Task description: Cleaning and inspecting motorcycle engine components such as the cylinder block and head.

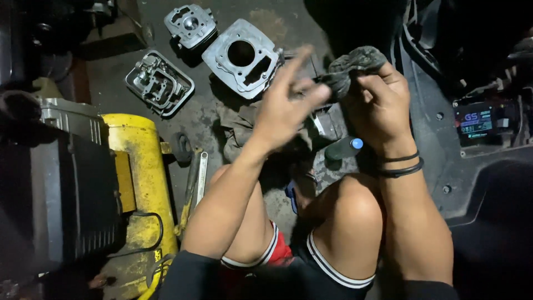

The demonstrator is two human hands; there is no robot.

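Floor (194,119): stained grey concrete | Left: yellow compressor tank (139,166), black housing (55,194) | Right: dark plastic panel (472,183) | Light: dim, overhead

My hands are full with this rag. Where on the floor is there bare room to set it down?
Bare floor lies left of the valve cover, and some at the top beyond the cylinder block. By the knees it is crowded: cloth, bottle, wrench.
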